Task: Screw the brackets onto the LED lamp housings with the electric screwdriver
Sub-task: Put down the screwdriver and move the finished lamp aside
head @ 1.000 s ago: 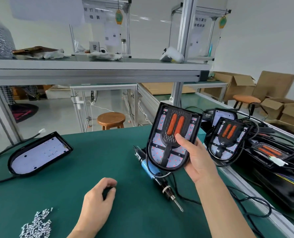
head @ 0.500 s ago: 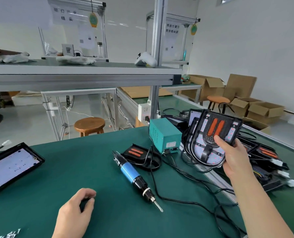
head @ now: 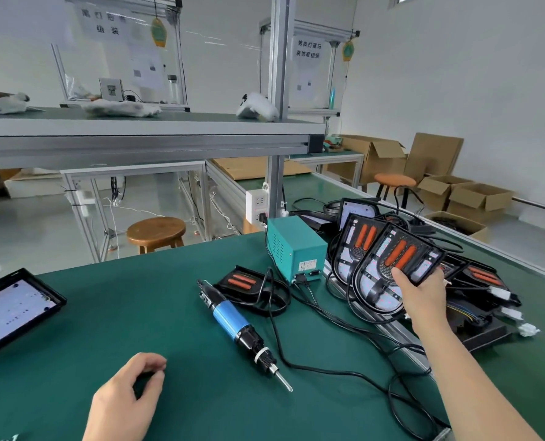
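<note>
While the right hand (head: 423, 297) grips 1 LED lamp housing (head: 379, 281) by its lower right edge, thumb pressed on the front face, the housing stands tilted above the right side of the green bench (head: 137, 313). Its face shows 2 orange strips and points toward the camera. Just behind it, a 2nd housing (head: 350, 246) of the same kind leans upright, and its left part is in plain sight. To the right, more housings lie in a pile (head: 484, 278) with black leads and white plugs tangled among them.

The left hand (head: 128, 399) rests on the bench near the front edge, its fingers loosely curled toward the thumb with nothing visible in them. The electric screwdriver (head: 233, 326) lies on the bench between the 2 hands, touched by neither; it has a blue barrel, and its bit points toward the front edge. Its black cable (head: 328, 372) loops across the bench toward the right. Another housing (head: 242, 281) lies flat just beyond the screwdriver's rear end, beside a teal power box (head: 293, 246). At the far left edge of the bench lies 1 more housing (head: 7, 310), showing a pale panel, partly cut off by the frame.
</note>
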